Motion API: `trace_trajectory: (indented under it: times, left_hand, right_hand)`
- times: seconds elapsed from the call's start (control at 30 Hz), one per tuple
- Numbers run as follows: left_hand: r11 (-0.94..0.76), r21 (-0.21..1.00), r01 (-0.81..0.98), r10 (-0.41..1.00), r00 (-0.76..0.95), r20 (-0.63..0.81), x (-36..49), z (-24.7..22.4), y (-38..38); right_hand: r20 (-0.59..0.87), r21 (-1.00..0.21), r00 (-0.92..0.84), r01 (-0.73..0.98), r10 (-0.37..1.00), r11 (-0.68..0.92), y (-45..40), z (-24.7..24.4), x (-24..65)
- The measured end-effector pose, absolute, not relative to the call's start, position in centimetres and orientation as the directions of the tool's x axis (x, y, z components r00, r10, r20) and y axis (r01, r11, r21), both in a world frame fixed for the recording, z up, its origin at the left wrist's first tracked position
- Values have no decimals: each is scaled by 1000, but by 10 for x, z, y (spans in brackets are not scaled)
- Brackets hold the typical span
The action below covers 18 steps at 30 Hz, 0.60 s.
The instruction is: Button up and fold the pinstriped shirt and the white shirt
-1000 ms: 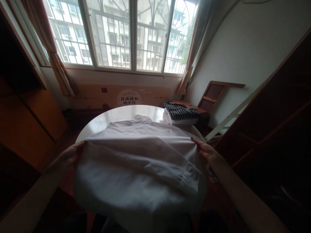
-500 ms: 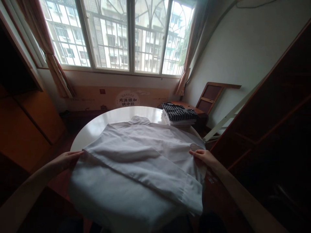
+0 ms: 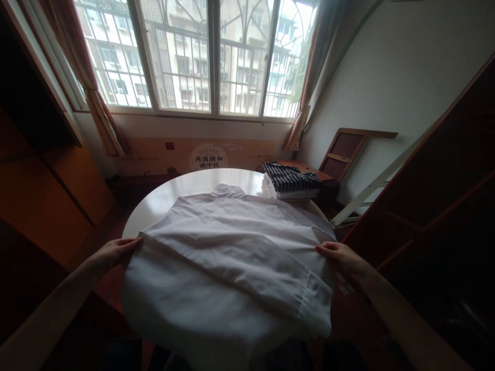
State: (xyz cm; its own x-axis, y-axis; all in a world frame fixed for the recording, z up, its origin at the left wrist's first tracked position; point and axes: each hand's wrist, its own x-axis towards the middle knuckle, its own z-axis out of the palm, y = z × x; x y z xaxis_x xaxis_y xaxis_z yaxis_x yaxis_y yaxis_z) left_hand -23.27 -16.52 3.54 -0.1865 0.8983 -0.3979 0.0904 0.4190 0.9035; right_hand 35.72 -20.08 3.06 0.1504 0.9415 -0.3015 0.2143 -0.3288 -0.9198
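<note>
A white long-sleeved shirt (image 3: pixel 228 252) lies spread over a round white table (image 3: pixel 154 206), its collar at the far side and its hem hanging over the near edge. One sleeve is folded diagonally across the body, the cuff toward the lower right. My left hand (image 3: pixel 118 251) pinches the shirt's fabric at its left edge. On the opposite side, my right hand (image 3: pixel 340 257) is closed on the shirt's right edge, thumb and fingers together. Between both hands the cloth is stretched fairly flat, with some soft wrinkles.
A stack of folded clothes (image 3: pixel 292 180), a black striped one on top, sits at the table's back right. Behind it stand a brown wooden chair (image 3: pixel 340 154) and a pale folded frame (image 3: pixel 359 201). An orange cabinet (image 3: pixel 50 196) is on the left; a barred window is ahead.
The view has shifted slightly, so things appear farther right. The cloth between my hands looks smoother and the right edge is drawn a little outward. Both hands keep their grip.
</note>
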Motion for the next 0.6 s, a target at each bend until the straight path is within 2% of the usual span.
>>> trace_trajectory:
  times: [0.17,0.37,0.6]
  left_hand:
    - [428,903,21,878,-248,-410,-226,38,-168]
    - [370,929,30,876,-345,-338,-223,34,-170]
    - [383,919,94,878,-347,-331,-218,40,-171]
  right_hand:
    - [-318,-935,120,125,941,-332,-199,25,366]
    - [-355,-935,102,-18,929,-355,-199,26,367]
    - [-285,-956,180,20,941,-293,-196,29,362]
